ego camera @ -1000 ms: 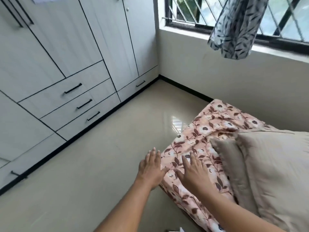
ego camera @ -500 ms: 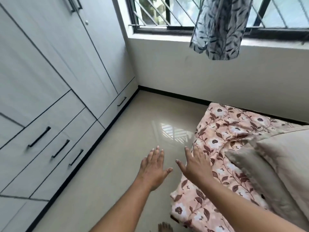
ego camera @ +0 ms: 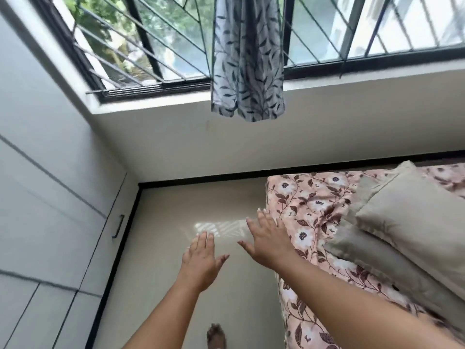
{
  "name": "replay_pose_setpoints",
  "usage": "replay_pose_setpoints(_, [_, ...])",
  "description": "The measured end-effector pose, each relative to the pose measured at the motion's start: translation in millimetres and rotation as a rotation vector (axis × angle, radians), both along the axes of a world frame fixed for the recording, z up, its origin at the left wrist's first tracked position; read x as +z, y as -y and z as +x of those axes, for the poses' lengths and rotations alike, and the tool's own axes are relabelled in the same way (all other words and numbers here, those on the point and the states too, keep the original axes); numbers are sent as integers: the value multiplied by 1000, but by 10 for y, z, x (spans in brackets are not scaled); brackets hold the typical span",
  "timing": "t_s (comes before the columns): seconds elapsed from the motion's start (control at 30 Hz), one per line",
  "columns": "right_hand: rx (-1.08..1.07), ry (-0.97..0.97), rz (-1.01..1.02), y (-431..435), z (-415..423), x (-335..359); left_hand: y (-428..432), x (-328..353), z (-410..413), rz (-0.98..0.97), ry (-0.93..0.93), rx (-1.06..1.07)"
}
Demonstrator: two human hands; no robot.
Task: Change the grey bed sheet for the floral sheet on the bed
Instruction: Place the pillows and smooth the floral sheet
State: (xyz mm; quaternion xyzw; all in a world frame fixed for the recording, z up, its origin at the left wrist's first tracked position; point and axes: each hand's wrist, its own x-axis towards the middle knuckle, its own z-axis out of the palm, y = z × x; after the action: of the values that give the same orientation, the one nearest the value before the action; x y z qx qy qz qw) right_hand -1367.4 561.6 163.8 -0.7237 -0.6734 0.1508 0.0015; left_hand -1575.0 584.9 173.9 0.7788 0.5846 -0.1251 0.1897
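Observation:
The pink floral sheet (ego camera: 309, 212) covers the bed on the right, wrinkled near its left edge. Two beige pillows (ego camera: 412, 222) lie stacked on it. My right hand (ego camera: 268, 239) hovers flat with straight fingers at the bed's left edge, fingertips over the sheet's corner area; I cannot tell if it touches. My left hand (ego camera: 201, 260) is held out flat over the floor, left of the bed, holding nothing. No grey sheet is in view.
A white wardrobe with drawers (ego camera: 50, 210) fills the left wall. A barred window (ego camera: 176, 46) with a leaf-print curtain (ego camera: 247, 59) is ahead. The glossy beige floor (ego camera: 191, 205) runs between wardrobe and bed. My bare foot (ego camera: 216, 336) shows at the bottom.
My view has swung right and up toward the window. Both hands have lifted off the sheet's corner and moved left of the bed edge, still flat.

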Motion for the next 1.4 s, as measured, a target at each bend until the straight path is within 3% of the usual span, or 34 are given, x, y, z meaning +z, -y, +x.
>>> replay_pose_setpoints(0.23, [-228, 44, -41, -928, -161, 123, -1407, 33, -101, 48, 52, -231])
replay_pose_setpoints(0.43, [-448, 29, -41, -1335, 122, 277, -2261, 159, 543, 78, 99, -452])
replay_pose_setpoints(0.63, [-673, 39, -9, -1762, 905, 203, -2953, 150, 1594, 87, 145, -698])
replay_pose_setpoints(0.97, [-1039, -57, -22, -2501, 2569, 38, -4040, 114, 3770, 62, 11, -1076])
replay_pose_setpoints(1.4, [-1556, -150, 16, -2686, 3986, 23, -4341, -36, 6339, 0, -10, -1455])
